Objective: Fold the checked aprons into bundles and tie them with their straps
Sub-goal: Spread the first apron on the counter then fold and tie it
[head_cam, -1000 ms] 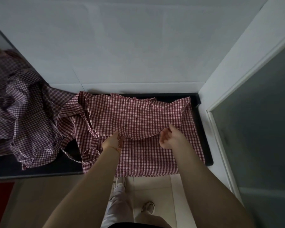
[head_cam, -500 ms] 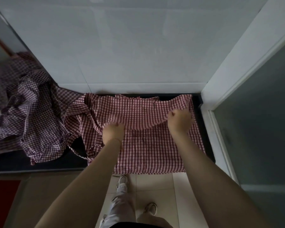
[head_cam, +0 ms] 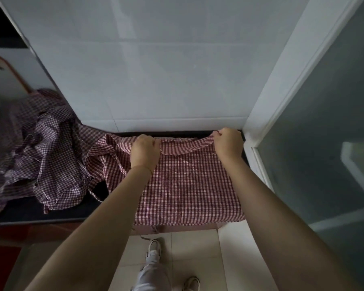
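Note:
A red-and-white checked apron (head_cam: 187, 185) lies spread on the black counter (head_cam: 78, 208), its near edge hanging over the counter front. My left hand (head_cam: 144, 151) grips the apron's far edge near the middle. My right hand (head_cam: 228, 142) grips the same edge at the far right corner, close to the wall. Both fists are curled round the cloth, and the edge sags between them. A strap (head_cam: 116, 158) trails off to the left of my left hand.
A heap of crumpled checked aprons (head_cam: 42, 160) fills the counter's left side. A tiled wall (head_cam: 155, 70) rises right behind the counter. A white frame with a frosted glass panel (head_cam: 323, 133) borders the right. Below are a tiled floor and my shoes (head_cam: 153, 247).
Both hands have carried the apron's fold edge away from me, from the middle of the cloth to the counter's back. My right hand also moved right toward the corner.

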